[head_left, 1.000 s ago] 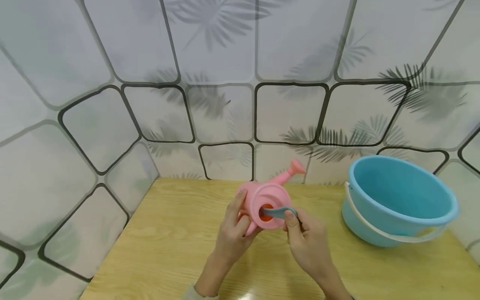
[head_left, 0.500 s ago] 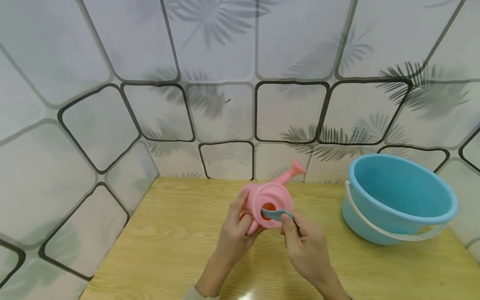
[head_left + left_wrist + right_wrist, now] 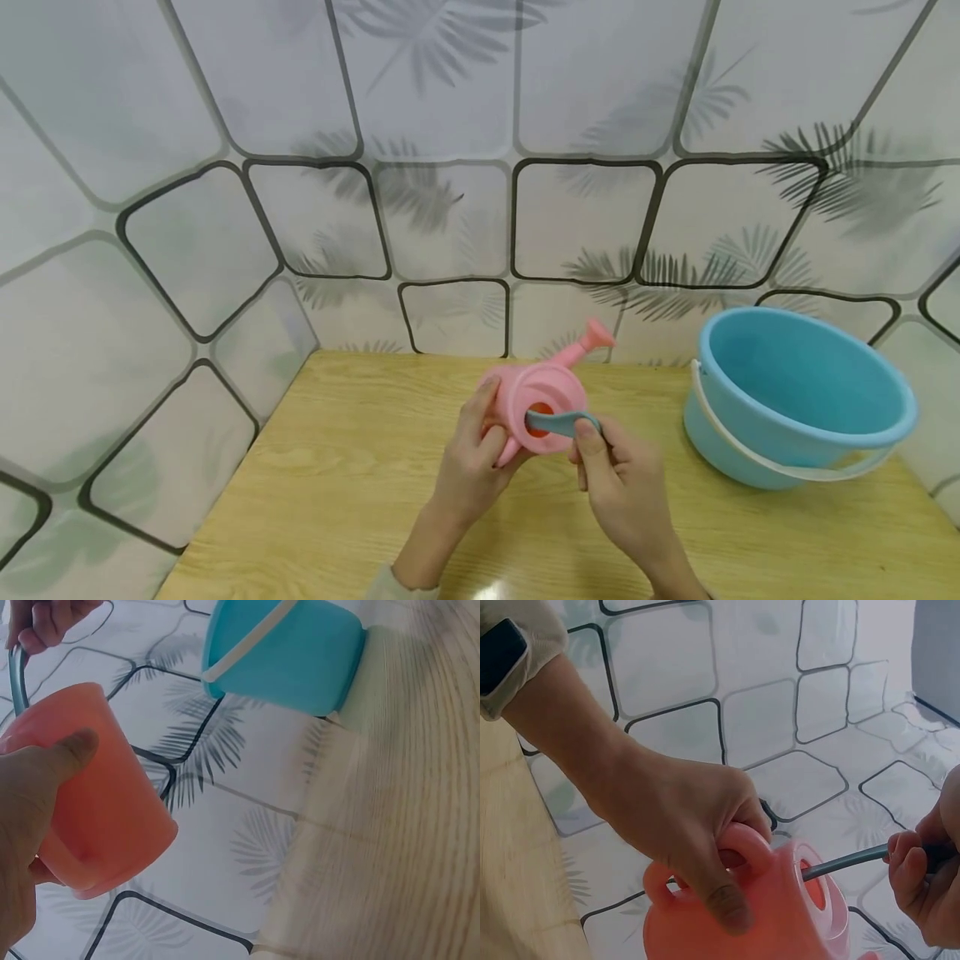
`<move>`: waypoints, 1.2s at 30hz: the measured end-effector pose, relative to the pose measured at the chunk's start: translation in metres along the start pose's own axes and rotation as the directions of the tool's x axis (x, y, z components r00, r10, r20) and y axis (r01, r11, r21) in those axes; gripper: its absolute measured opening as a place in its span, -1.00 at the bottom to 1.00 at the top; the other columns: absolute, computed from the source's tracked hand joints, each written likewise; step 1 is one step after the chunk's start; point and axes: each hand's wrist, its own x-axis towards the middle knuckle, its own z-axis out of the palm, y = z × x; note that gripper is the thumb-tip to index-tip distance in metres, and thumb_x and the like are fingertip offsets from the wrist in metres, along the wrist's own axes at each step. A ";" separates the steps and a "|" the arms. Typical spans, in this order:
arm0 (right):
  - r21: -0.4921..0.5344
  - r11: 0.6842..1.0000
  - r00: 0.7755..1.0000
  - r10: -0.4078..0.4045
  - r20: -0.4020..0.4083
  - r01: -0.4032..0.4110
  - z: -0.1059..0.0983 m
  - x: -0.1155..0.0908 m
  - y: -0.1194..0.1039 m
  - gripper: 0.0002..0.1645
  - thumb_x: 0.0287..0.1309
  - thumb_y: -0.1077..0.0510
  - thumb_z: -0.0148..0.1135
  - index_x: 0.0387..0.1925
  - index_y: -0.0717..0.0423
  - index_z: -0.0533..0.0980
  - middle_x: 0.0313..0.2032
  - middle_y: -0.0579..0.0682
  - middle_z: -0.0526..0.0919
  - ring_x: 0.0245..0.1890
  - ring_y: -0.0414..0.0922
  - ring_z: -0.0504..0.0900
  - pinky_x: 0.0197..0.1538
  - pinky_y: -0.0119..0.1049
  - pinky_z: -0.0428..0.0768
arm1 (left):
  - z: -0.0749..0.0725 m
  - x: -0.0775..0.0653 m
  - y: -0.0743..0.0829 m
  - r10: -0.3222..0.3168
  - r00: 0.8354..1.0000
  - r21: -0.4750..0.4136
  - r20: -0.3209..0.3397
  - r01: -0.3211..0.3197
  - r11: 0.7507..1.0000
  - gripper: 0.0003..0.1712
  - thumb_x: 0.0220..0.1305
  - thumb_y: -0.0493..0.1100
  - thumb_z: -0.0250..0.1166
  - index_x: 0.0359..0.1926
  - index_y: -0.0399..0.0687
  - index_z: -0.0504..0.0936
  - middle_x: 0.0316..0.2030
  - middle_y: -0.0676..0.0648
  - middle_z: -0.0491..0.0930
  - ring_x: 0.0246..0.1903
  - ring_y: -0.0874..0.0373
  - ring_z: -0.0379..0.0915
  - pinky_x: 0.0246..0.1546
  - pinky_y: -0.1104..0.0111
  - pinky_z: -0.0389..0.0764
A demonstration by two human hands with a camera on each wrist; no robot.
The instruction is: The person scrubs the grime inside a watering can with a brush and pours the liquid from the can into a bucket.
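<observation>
A pink toy watering can [image 3: 549, 383] is held off the table, tilted so its round top opening faces me and its spout points up to the right. My left hand [image 3: 468, 467] grips it; in the right wrist view the thumb lies on the can's body [image 3: 727, 922] by the loop handle [image 3: 746, 844]. My right hand [image 3: 626, 487] pinches the outer end of a slim blue-grey tool [image 3: 557, 422], seemingly a spoon or toy shovel handle. The tool's other end goes through the opening and is hidden inside the can, so its kind is unclear.
A light blue bucket [image 3: 795, 458] with a white handle [image 3: 780, 472] stands upright at the right of the wooden table [image 3: 337, 467]. Patterned walls [image 3: 450, 217] close off the back and left sides.
The blue-grey tool's outer end dipped, then rose and shifted slightly right with my right hand. Its angle in the opening has changed. The watering can moved a little to the right.
</observation>
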 end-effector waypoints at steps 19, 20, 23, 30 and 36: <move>-0.136 0.983 0.984 0.140 0.110 -0.125 -0.020 0.004 -0.003 -0.69 0.32 0.35 0.00 -0.54 0.03 0.42 -0.75 -0.19 0.33 -0.81 -0.33 0.27 -0.80 -0.49 0.25 | -0.006 0.004 -0.002 0.009 1.000 0.004 0.028 -0.009 1.000 -0.54 0.15 -0.02 0.36 -0.64 -0.20 0.37 0.08 -0.50 0.42 0.02 -0.33 0.44 0.01 0.09 0.57; -0.153 0.979 0.979 0.155 0.135 -0.133 -0.023 0.005 -0.002 -0.69 0.33 0.33 -0.01 -0.54 0.03 0.41 -0.75 -0.20 0.32 -0.81 -0.34 0.25 -0.80 -0.48 0.24 | -0.006 0.005 -0.002 0.018 0.999 0.007 0.028 -0.018 1.000 -0.53 0.15 -0.02 0.36 -0.64 -0.19 0.36 0.08 -0.50 0.42 0.02 -0.33 0.44 0.01 0.08 0.57; -0.183 0.965 0.953 0.224 0.202 -0.188 -0.032 0.007 -0.002 -0.69 0.36 0.27 -0.01 -0.55 0.01 0.39 -0.76 -0.24 0.28 -0.81 -0.35 0.21 -0.79 -0.45 0.24 | -0.006 0.006 -0.001 0.038 0.999 0.016 0.033 -0.039 0.999 -0.52 0.16 -0.01 0.35 -0.65 -0.17 0.33 0.07 -0.49 0.43 0.02 -0.33 0.45 0.01 0.08 0.57; -0.332 0.924 0.902 0.300 0.312 -0.192 -0.036 0.006 -0.005 -0.68 0.33 0.18 0.07 -0.58 -0.10 0.41 -0.68 -0.26 0.37 -0.76 -0.38 0.19 -0.71 -0.47 0.27 | -0.007 0.007 0.004 0.067 0.997 0.029 0.034 -0.068 0.997 -0.51 0.15 0.03 0.35 -0.64 -0.17 0.32 0.02 -0.49 0.47 0.00 -0.30 0.48 -0.07 0.13 0.61; -0.325 0.943 0.923 0.184 0.337 -0.069 -0.035 0.005 0.000 -0.72 0.27 0.26 0.13 -0.52 -0.13 0.42 -0.62 -0.30 0.36 -0.65 -0.38 0.29 -0.61 -0.48 0.36 | -0.007 0.006 0.005 0.044 0.998 0.012 0.046 -0.045 0.999 -0.51 0.11 0.03 0.38 -0.64 -0.16 0.33 0.06 -0.48 0.45 0.03 -0.30 0.47 -0.04 0.12 0.60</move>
